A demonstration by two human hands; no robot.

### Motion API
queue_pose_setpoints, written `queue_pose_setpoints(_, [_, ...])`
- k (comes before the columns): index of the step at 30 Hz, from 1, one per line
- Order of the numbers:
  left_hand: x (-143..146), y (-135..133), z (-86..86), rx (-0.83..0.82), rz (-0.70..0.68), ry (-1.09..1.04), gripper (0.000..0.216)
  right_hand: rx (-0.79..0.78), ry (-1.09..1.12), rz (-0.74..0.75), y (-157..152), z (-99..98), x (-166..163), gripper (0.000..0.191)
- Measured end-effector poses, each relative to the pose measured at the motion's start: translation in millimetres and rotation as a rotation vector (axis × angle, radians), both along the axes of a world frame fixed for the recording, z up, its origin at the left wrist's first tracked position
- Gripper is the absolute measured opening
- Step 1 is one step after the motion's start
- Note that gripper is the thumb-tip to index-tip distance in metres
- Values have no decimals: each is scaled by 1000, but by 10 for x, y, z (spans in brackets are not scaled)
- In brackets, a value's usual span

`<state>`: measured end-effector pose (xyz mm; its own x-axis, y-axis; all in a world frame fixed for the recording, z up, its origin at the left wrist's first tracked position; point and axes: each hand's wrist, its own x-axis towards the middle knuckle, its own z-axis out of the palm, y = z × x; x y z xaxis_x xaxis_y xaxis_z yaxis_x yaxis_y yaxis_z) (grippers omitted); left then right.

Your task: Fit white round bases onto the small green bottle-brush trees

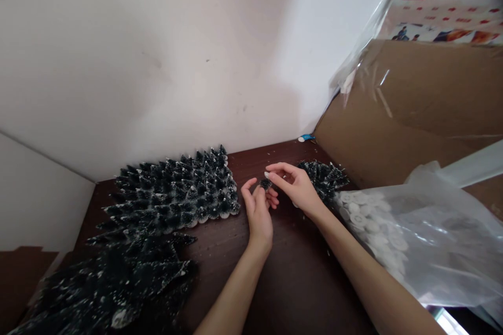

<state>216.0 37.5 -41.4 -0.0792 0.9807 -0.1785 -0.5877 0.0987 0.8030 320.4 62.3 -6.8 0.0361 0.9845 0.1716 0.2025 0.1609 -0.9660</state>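
Centrally, above the dark table (283,277), both hands meet on one small tree (265,183), a dark bristly cone flecked with white. The right hand (297,188) closes thumb and forefinger on it from above, a fingertip pinch that suits so small a thing. The left hand (257,212) rises from below with its fingers half curled and touching the tree's lower end; whether they actually grip it cannot be told. To the left, standing trees (184,191) are packed in close rows on white bases, upright and clear of the hands. Nearer the viewer lies a looser heap of trees (118,277) on their sides. Just behind the right hand is a small pile of trees (325,177). A plastic bag (440,251) spills white discs (365,217) toward the right wrist, apparently kept within easy reach. A cardboard box (412,115) stands behind the bag, and a pale wall (157,63) closes off the table's far edge.
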Motion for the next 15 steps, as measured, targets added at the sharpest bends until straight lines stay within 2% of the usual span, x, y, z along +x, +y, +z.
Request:
queue_pose_setpoints(9, [10,-39,10,107,-20,43,44,188,-278,120,3,75,186,27])
queue_pose_setpoints(15, [19,-33,-10,124,-3,78,46,184,-345,131,8,104,310,21])
